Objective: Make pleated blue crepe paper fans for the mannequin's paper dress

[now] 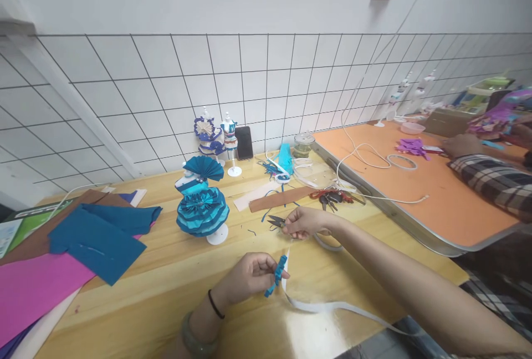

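In my left hand, a small pleated piece of blue paper is pinched between thumb and fingers. A narrow white tape hangs beside that piece and trails over the table to the lower right; whether it is fixed to the piece I cannot tell. My right hand, farther forward, has its fingers closed around small dark thread snips whose blades point left. Left of both hands stands a small dress form clothed in pleated blue and turquoise paper, with a fan shape at its top.
Coloured sheets lie at the left. Brown strip, keys and a glass jar lie beyond my hands. Smaller dress forms and a phone stand by the wall. At the orange table, another person's sleeve shows.
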Motion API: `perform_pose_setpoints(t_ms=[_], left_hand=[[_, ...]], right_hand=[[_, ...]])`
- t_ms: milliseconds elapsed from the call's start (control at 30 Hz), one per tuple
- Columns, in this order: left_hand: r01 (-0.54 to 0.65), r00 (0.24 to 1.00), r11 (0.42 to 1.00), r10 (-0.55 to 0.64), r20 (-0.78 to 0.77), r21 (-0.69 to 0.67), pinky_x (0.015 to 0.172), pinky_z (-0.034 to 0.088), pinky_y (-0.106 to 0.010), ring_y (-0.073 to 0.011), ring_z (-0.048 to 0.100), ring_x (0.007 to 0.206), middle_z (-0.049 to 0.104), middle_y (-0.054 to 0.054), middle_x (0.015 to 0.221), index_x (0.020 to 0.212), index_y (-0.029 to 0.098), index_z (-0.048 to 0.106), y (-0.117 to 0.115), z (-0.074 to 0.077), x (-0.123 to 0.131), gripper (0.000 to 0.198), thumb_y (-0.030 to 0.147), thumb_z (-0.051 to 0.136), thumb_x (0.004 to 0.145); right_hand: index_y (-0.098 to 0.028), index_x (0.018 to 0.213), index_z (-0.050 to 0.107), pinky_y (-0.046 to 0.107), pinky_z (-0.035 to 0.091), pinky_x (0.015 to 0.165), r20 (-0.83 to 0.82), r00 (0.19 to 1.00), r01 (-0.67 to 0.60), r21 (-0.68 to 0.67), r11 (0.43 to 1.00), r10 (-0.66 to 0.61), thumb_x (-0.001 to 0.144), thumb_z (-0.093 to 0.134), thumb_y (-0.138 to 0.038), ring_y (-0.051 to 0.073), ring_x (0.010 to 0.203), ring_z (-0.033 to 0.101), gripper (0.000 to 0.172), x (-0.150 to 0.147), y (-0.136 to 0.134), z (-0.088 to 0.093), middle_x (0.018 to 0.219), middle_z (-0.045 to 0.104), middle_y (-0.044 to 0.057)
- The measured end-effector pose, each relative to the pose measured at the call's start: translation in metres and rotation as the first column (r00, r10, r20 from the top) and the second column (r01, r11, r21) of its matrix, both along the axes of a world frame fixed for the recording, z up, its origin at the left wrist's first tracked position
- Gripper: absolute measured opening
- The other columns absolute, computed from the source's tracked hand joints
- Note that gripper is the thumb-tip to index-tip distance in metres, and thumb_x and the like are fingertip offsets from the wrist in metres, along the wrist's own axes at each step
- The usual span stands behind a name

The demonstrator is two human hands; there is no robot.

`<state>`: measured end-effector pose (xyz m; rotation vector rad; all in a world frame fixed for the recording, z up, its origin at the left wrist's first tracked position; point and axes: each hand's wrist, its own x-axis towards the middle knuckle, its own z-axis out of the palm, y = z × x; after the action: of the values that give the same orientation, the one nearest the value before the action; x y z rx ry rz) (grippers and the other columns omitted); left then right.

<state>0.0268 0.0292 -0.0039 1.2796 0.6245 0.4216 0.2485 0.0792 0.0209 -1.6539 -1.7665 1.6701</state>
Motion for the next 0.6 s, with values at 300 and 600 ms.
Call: perform_pose_setpoints(t_ms=[300,600], left_hand=[[-0.008,1.000,1.000,0.008,-0.005,0.029,0.055,0.040,-0.022,-0.0145,0.057,0.064,0.068,-0.011,0.076,0.075,0.011,0.062,0.016,-0.003,-0.015,0.028,0.038,0.067,0.067],[-0.142,0.986,0.988,0.135,0.095,0.062,0.066,0.041,-0.025,-0.0201,0.056,0.080,0.064,-0.012,0.090,0.077,0.011,0.067,0.018,-0.005,-0.009,0.029,0.036,0.069,0.065]], right_hand=[[-0.013,0.072,0.068,0.017,0.026,0.039,-0.178,0.980,0.078,-0.050,0.996,-0.086,0.061,0.068,-0.051,0.004,0.039,0.035,0.040,0.004,-0.011,-0.013,0.042,0.045,-0.007],[-0.016,0.076,0.072,0.018,0.025,0.042,-0.217,0.973,0.083,0.001,0.997,-0.081,0.063,0.067,-0.050,0.005,0.047,0.035,0.037,-0.004,-0.023,-0.003,0.055,0.055,-0.003]])
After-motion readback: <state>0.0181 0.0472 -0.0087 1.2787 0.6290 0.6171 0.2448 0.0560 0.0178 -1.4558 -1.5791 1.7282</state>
